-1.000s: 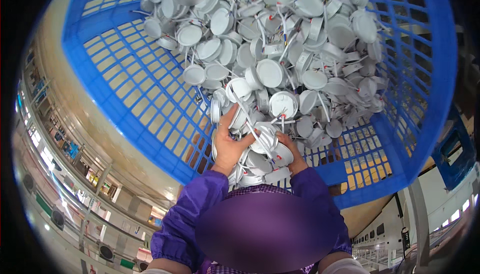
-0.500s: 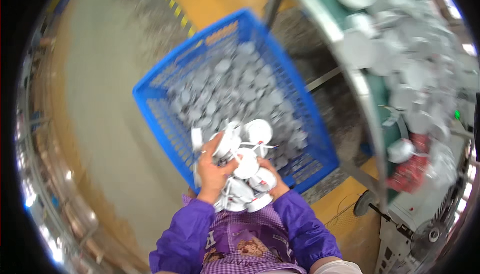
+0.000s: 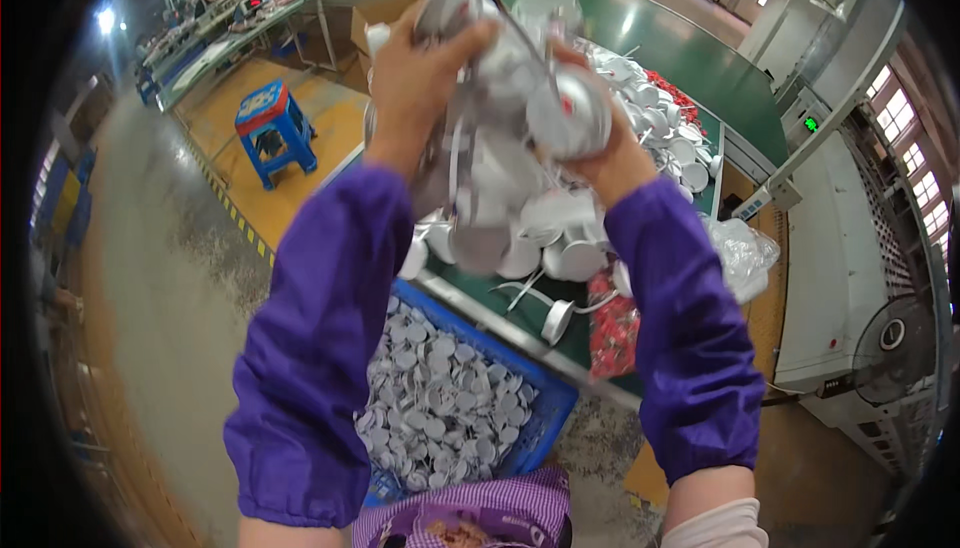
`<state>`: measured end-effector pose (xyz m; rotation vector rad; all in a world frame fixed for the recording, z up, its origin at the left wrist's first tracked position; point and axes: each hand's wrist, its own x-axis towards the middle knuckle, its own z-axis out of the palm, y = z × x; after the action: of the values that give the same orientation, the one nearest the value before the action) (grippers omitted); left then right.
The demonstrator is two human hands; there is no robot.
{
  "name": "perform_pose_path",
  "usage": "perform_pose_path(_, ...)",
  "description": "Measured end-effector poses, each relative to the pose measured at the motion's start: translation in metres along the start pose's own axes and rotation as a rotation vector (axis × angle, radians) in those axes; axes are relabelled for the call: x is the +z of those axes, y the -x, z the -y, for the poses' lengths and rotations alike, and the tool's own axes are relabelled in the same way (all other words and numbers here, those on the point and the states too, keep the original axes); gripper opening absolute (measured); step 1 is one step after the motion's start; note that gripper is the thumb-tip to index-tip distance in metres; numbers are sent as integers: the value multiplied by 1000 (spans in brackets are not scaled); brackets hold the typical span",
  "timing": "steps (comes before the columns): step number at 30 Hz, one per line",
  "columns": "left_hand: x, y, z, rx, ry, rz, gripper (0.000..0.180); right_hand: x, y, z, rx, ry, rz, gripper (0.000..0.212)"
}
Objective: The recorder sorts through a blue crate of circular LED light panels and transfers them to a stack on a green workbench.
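Observation:
Between my left hand (image 3: pixel 412 88) and my right hand (image 3: pixel 615 153) is a bunch of white round parts with wires (image 3: pixel 565 116), blurred by motion. My left fingers curl over the bunch from its left, while my right hand clasps it from the right. Both hands are raised over the green table (image 3: pixel 480 296); parts hang or drop below them, though the blur hides which are loose. A heap of the same white parts (image 3: pixel 680 153) lies on the table beyond my right hand. Below my forearms stands a blue crate (image 3: pixel 557 416) filled with more such parts.
A red bag (image 3: pixel 612 333) and a clear plastic bag (image 3: pixel 742 258) lie by the table's near right side. A blue stool with a red top (image 3: pixel 272 133) stands at left on the yellow floor. At right are a fan (image 3: pixel 890 338) and a pale machine (image 3: pixel 825 268).
My hands have risen with the bunch of white round parts from over the blue crate to above the green table. The view has tilted up and turned toward the table.

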<state>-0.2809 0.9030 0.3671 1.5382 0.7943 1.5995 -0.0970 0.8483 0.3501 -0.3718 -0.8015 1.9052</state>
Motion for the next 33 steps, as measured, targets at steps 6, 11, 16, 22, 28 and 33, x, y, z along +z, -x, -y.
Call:
perform_pose_path(6, 187, -65, 73, 90, 139, -39, 45, -99, 10, 146, -269, 414, -280, 38)
perform_pose_path(11, 261, -82, 174, 71, 143, 28, 51, -205, 5, 182, -339, 457, -512, 47)
perform_pose_path(16, 283, -73, 206, -25, -491, 118, 65, -281, 10, 195, -162, 685, -586, 56)
perform_pose_path(22, 278, -46, 220, -30, -646, 124, 68, -307, -9, 180, -66, 906, -770, 84)
perform_pose_path(28, 219, -47, 204, 14, -890, 367, 76, -239, -10, 186, 186, 1192, -793, 106)
perform_pose_path(33, 151, -6, 65, 300, -516, 395, 47, -179, 70, 240, 273, 1654, -978, 79)
